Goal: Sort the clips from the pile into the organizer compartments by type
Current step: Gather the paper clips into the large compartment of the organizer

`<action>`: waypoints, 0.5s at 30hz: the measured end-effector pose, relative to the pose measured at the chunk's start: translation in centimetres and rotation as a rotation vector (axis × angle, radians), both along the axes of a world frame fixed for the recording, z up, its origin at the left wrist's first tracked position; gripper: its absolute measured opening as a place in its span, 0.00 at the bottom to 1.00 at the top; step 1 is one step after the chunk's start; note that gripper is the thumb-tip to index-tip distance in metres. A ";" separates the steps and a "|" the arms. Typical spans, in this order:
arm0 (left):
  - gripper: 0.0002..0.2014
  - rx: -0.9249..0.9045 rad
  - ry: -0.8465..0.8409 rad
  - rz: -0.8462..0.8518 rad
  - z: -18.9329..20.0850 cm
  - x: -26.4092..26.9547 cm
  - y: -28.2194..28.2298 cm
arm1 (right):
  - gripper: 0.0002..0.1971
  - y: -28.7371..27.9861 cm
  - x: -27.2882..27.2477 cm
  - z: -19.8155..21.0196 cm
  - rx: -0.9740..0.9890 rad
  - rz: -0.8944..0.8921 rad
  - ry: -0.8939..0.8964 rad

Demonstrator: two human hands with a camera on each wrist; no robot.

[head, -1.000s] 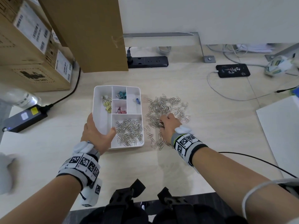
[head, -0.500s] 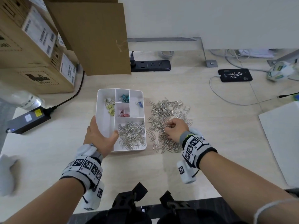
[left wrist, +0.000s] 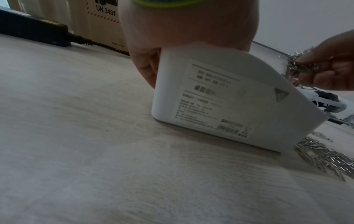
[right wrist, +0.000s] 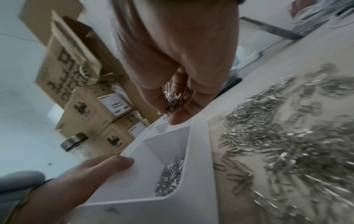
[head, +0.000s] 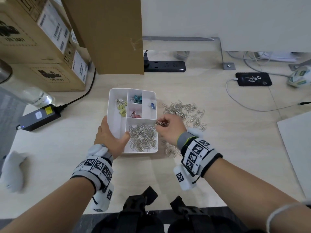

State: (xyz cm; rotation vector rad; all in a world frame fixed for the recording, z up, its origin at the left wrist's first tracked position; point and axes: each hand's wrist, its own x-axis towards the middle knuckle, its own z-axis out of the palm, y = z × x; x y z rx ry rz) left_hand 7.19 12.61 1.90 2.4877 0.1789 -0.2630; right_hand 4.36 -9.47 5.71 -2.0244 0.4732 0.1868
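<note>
Over the white plastic organizer's [head: 116, 105] right rim: right hand [head: 170, 127] pinching a silver paper-clip bunch [head: 159, 123], left hand [head: 110, 137] gripping the near-left corner; early release risks spilling outside.

My right hand [right wrist: 178, 60] pinches a small bunch of paper clips [right wrist: 172, 101] between thumb and fingertips, held above the far edge of the white organizer [right wrist: 199, 151]. Below the bunch lies a compartment with a heap of silver clips [right wrist: 170, 177] against its right wall. My left hand [right wrist: 76, 181] grips the organizer's left edge, thumb laid over the rim. To the right of the organizer, a loose pile of clips [right wrist: 287, 144] is spread across the table [right wrist: 325, 50], blurred in places. Behind my hand stand stacked cardboard boxes [right wrist: 91, 109] and a brown paper bag [right wrist: 67, 63]. A bottle with a metal cap [right wrist: 73, 141] lies near the boxes.
</note>
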 end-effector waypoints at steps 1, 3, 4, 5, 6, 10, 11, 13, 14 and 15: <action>0.47 0.007 0.004 0.001 0.0 0.0 0.0 | 0.05 0.7 0.1 0.2 -0.020 0.029 -0.010; 0.48 0.014 0.015 0.001 0.0 0.0 0.1 | 0.05 1.8 0.3 0.1 -0.046 0.105 -0.006; 0.48 0.013 0.022 0.000 0.0 0.0 0.1 | 0.07 2.2 0.2 0.0 -0.061 0.164 0.020; 0.48 0.012 0.026 -0.002 0.0 0.0 0.1 | 0.11 2.7 0.1 -0.1 -0.081 0.229 0.058; 0.48 0.009 0.027 -0.004 0.0 0.1 0.2 | 0.14 3.0 -0.1 -0.3 -0.105 0.280 0.092; 0.48 -0.010 0.021 -0.008 -0.1 0.1 0.3 | 0.12 2.9 -0.4 -0.8 -0.114 0.253 0.107; 0.49 -0.012 0.021 -0.007 -0.1 0.1 0.3 | 0.11 2.7 -0.4 -0.8 -0.103 0.233 0.103; 0.48 -0.008 0.014 -0.007 -0.2 0.0 0.3 | 0.09 2.3 -0.2 -0.9 -0.105 0.208 0.072; 0.48 -0.005 0.008 -0.007 -0.2 0.0 0.4 | 0.08 2.0 0.0 -0.9 -0.114 0.194 0.046; 0.48 -0.006 0.002 -0.008 -0.2 0.0 0.4 | 0.06 1.7 0.2 -0.8 -0.127 0.181 0.027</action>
